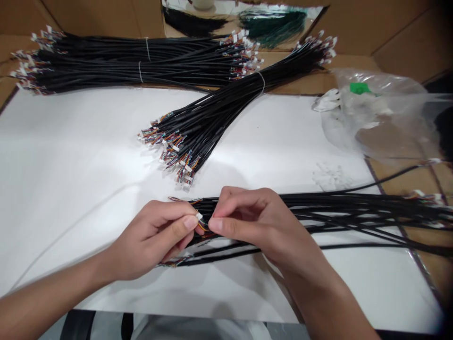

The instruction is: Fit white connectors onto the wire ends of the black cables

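Note:
Between thumb and fingers, my left hand (152, 236) pinches a small white connector (199, 216) with thin coloured wires running from it. Close on its right, my right hand (247, 215) is closed in a pinch at those wires; what sits between its fingertips is too small to make out. Under and behind both hands lie loose black cables (329, 206), stretching to the right edge of the table. Coloured wire ends (175, 262) of other cables show below my left hand.
A tied bundle of black cables (226, 106) lies diagonally beyond my hands. More tied bundles (106, 61) rest at the back left. Small white connectors (331, 175) are scattered at the right, near a clear plastic bag (389, 118). Cardboard walls (354, 28) stand behind.

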The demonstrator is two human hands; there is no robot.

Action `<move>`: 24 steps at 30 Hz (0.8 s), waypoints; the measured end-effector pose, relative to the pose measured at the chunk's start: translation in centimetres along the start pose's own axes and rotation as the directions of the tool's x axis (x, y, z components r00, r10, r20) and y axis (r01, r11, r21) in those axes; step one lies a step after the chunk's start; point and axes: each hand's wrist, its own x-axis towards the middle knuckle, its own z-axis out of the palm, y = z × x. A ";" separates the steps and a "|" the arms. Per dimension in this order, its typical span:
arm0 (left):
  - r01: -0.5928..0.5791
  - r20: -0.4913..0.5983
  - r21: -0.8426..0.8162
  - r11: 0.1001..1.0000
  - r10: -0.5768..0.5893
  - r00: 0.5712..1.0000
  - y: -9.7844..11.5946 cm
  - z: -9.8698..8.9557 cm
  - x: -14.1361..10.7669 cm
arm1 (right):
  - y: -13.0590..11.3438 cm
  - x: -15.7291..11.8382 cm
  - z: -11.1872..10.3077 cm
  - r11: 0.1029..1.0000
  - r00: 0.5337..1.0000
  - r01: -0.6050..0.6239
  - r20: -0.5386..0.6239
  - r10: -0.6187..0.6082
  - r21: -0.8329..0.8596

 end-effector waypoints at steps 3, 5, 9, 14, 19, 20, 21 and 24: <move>0.042 0.057 -0.019 0.999 -0.041 0.998 0.3 -0.1 0.1 | -0.4 -0.2 0.0 0.998 0.995 -0.068 0.070 0.068 -0.015; 0.085 0.091 -0.079 0.993 -0.077 0.993 0.3 -0.1 0.1 | -0.6 -0.2 -0.1 0.995 0.992 -0.086 0.091 0.089 -0.043; 0.164 0.145 -0.198 0.966 -0.136 0.980 0.1 -0.1 0.2 | -0.8 -0.4 -0.2 0.986 0.985 -0.116 0.114 0.129 -0.116; 0.253 0.204 -0.268 0.930 -0.202 0.958 -0.2 -0.2 0.3 | -0.9 -0.6 -0.1 0.955 0.968 -0.195 0.110 0.224 -0.225; 0.299 0.236 -0.306 0.904 -0.232 0.944 -0.2 -0.2 0.2 | -0.8 -0.6 -0.3 0.925 0.944 -0.241 0.148 0.293 -0.293; 0.299 0.237 -0.304 0.904 -0.233 0.943 -0.2 -0.2 0.3 | -0.8 -0.5 -0.4 0.921 0.940 -0.249 0.156 0.304 -0.300; 0.302 0.238 -0.301 0.904 -0.236 0.942 -0.2 -0.2 0.3 | -0.8 -0.4 -0.4 0.918 0.936 -0.255 0.160 0.313 -0.305; 0.314 0.246 -0.297 0.902 -0.246 0.937 -0.2 -0.3 0.3 | -0.7 -0.3 -0.4 0.919 0.935 -0.255 0.164 0.314 -0.301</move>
